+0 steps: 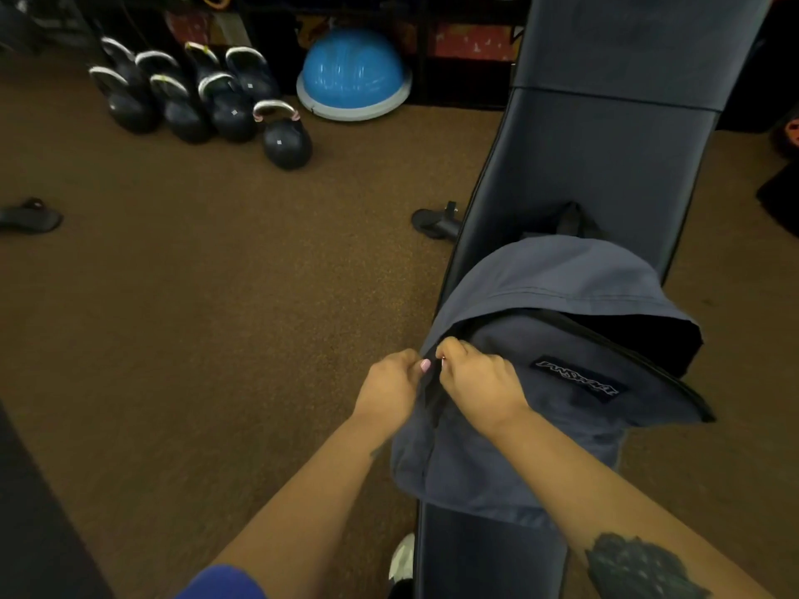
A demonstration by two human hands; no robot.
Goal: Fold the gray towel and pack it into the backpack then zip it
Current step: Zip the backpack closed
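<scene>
A slate-blue backpack (557, 430) lies on a dark padded bench (605, 144), its front with a black logo patch facing up. The main compartment gapes open along the top and right side, dark inside. The gray towel is not visible. My left hand (389, 391) pinches the bag's fabric at the left end of the zipper. My right hand (480, 378) sits right beside it, fingers closed on the zipper pull at the same spot.
The bench runs from the lower middle to the top right. Brown rubber floor spreads to the left. Several black kettlebells (203, 101) and a blue balance dome (352, 75) stand at the back. A bench foot (434, 222) sticks out on the left.
</scene>
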